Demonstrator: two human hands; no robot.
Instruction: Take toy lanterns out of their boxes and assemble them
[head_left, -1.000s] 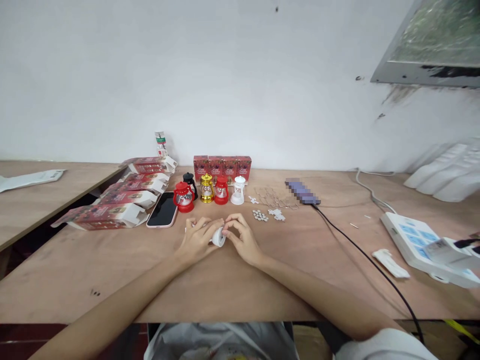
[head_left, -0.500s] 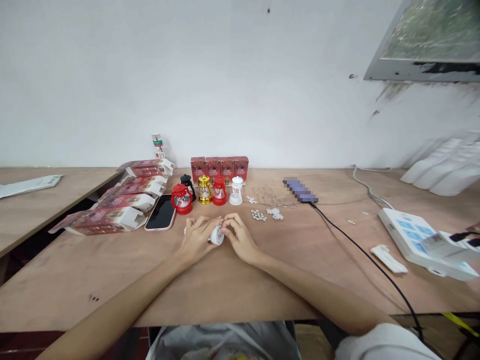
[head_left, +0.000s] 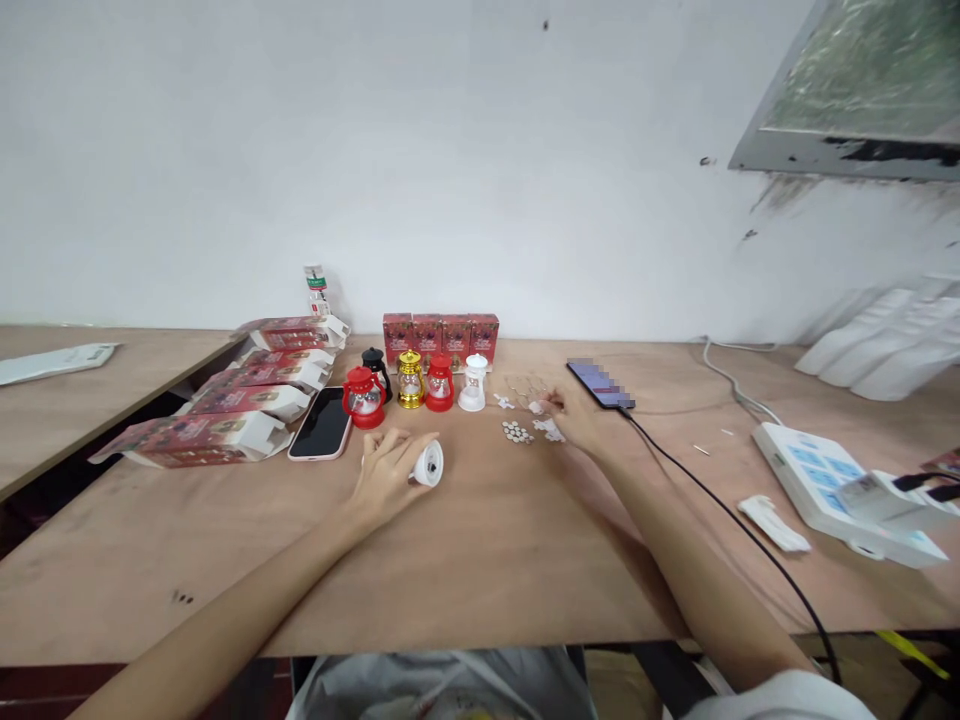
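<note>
My left hand (head_left: 388, 472) is wrapped round a white mini lantern (head_left: 429, 465) lying on its side. Its round base, with a dark opening in it, faces right; most of the body is hidden by my fingers. Out to the right, my right hand (head_left: 574, 418) has its fingertips pinched together among the thin wire handles (head_left: 525, 385) and small white plastic pieces (head_left: 550, 430). What those fingertips hold, if anything, is too small to tell. Several button cells (head_left: 517, 432) lie left of that hand, with another white piece (head_left: 504, 401) behind them.
Upright lanterns in red (head_left: 364, 398), black (head_left: 375, 365), gold (head_left: 410, 380) and white (head_left: 473, 383) stand before red boxes (head_left: 441, 335). Opened cartons (head_left: 210, 438) and a phone (head_left: 321, 425) are at left. Right are another phone (head_left: 600, 382), its cable (head_left: 705, 505) and a power strip (head_left: 814, 470).
My right hand has left the lantern's base and moved right and away from me to the small parts. My left hand keeps the lantern, its base now in plain view.
</note>
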